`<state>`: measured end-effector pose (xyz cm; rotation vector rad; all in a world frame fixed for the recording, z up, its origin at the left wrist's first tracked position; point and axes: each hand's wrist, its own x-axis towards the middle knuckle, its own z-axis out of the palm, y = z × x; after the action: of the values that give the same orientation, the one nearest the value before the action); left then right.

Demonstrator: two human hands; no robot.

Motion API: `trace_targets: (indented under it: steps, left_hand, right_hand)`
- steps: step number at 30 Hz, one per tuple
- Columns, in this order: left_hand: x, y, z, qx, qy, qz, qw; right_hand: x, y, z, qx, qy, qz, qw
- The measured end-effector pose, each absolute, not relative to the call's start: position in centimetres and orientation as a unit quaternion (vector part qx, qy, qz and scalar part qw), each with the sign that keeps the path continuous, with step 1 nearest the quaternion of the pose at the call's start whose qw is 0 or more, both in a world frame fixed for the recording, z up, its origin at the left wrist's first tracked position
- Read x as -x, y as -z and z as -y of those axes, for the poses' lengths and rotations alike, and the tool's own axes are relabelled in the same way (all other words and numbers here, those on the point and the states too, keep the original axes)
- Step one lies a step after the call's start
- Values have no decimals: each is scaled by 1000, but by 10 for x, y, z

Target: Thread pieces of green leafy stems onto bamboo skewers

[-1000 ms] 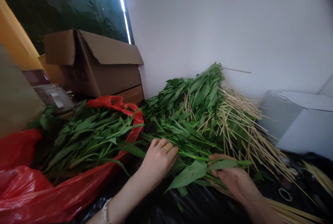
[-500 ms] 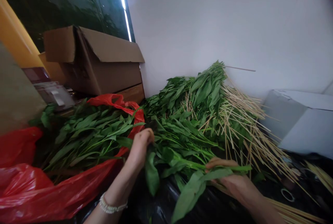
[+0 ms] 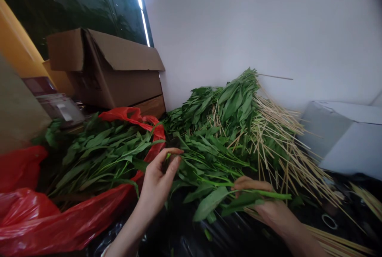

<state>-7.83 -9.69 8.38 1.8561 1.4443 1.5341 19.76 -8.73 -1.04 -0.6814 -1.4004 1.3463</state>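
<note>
My right hand is closed around a green leafy stem. The stem's bare end points right, and its long leaves spread to the left over black plastic. My left hand is raised beside the leafy end, thumb and forefinger curved apart. A small bit of green shows behind its forefinger; whether the other fingers hold a leaf is hidden. Just beyond both hands lies a pile of loose leafy stems. To the left, a red plastic bag lies opened around more leafy stems.
Leafy bunches with many thin pale sticks are heaped against the white wall. An open cardboard box stands at the back left, a white box at the right. More sticks lie at the lower right.
My left hand has turned and its thumb and forefinger have parted. The large leaf hanging below it is gone from there. My right hand keeps the stem, whose leaves have shifted.
</note>
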Motion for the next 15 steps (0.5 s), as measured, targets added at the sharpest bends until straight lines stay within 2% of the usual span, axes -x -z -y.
trace_targets:
  steps: [8,15]
  left_hand:
    - [50,-58,113,-841,-384,-379,-36]
    - [39,-30,104,-869,-270,-403,-103]
  right_hand:
    - [-196,12,89,299,-566,597,483]
    - [-192,-5,95,319,-547,635,442]
